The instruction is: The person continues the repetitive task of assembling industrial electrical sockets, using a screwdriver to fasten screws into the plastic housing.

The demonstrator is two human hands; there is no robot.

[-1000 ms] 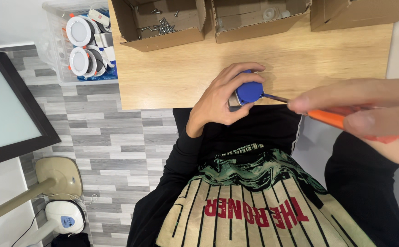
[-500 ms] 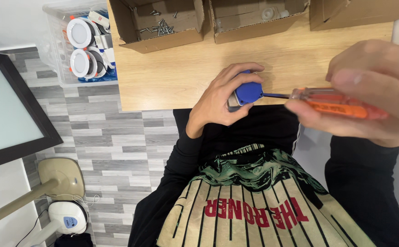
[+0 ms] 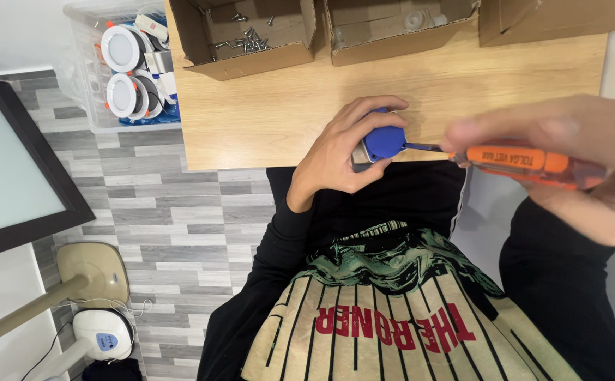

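Note:
My left hand grips a small blue part with a metal piece on it, held at the near edge of the wooden table. My right hand is closed around an orange-handled screwdriver. Its dark shaft points left and its tip meets the right side of the blue part. My fingers cover much of the handle and the far side of the part.
Open cardboard boxes stand along the table's far edge: one with several screws, another with small parts. A clear plastic bin of round white lamp fittings sits left of the table. A dark-framed panel and a fan base are on the tiled floor.
My right hand has turned and shifted on the screwdriver handle, with the tip staying against the blue part. My left hand has held still.

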